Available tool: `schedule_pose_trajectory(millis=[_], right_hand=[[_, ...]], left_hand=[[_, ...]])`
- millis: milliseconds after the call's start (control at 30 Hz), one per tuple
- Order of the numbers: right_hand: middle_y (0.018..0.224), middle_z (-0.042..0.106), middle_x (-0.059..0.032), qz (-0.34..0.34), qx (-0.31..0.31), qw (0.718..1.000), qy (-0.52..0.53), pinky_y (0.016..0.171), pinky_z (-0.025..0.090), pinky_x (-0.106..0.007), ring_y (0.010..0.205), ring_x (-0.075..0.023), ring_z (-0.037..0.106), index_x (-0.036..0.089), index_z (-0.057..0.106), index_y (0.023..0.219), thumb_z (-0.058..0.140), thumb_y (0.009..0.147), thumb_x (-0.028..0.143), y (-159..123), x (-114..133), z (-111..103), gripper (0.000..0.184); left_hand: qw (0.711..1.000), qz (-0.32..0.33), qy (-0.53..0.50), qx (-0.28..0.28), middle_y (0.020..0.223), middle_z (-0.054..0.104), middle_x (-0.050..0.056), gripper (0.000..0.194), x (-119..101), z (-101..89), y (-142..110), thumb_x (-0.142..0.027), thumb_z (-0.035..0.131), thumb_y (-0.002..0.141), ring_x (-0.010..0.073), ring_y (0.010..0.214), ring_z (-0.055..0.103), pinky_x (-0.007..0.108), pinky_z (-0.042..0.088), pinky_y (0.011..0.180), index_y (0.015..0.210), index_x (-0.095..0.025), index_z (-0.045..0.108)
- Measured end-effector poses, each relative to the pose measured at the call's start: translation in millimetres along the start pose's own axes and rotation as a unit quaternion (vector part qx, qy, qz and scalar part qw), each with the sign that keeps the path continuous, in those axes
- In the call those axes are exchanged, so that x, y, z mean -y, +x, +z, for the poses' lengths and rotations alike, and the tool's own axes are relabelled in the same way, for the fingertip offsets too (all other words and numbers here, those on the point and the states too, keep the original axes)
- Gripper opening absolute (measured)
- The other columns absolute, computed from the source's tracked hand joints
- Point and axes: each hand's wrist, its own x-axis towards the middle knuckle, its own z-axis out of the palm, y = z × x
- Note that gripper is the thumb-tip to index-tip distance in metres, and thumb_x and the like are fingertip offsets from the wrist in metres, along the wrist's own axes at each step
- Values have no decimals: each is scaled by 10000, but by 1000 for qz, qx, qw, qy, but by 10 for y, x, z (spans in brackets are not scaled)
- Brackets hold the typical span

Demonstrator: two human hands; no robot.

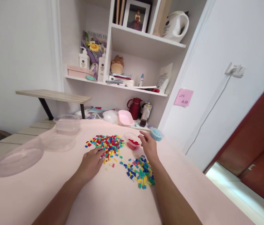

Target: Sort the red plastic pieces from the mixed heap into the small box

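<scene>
Two heaps of small coloured bricks lie on the pink table [113,193]: a far heap [107,143] and a nearer heap [140,172] by my right forearm. My left hand [91,162] rests knuckles up at the far heap's near edge, its fingertips curled down among the bricks; what they pinch is hidden. My right hand [148,144] hovers with fingers apart beside a small clear bowl of red bricks [133,142]. A small bowl of light blue bricks [156,133] stands just beyond that hand.
Empty clear plastic tubs [65,125] and a large clear bowl [17,159] sit on the table's left. A pink tub [125,118], a red jug [134,107] and bottles line the back under white shelves [132,86]. The table edge drops off at right.
</scene>
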Motion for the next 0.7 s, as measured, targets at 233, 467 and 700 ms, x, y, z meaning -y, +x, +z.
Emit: schedule_pose_trajectory(millis=[233,467,700], right_hand=[[749,647,-43,7,41,998,45,635,491,-315,623,-168,570,150,698,1087,461,882,492,-86,1,-47,463],[905,682,-61,-173,258,951,0,791,463,-313,858,-190,596,219,735,969,537,904,315,-384,314,234,230],[1068,601,-59,-258,405,872,-95,883,438,-337,957,-195,556,290,653,1206,675,830,290,-638,350,445,377]], left_hand=[[1000,12,-12,-22,1332,598,71,406,25,12,5,-175,378,913,246,1250,524,456,373,1036,1200,-284,644],[996,23,-69,-58,1327,575,81,438,56,24,31,-97,363,895,208,1238,538,380,414,1036,1203,-244,637],[991,27,-98,-88,1305,561,84,402,94,37,52,-135,360,915,194,1190,560,354,434,1030,1195,-227,634]])
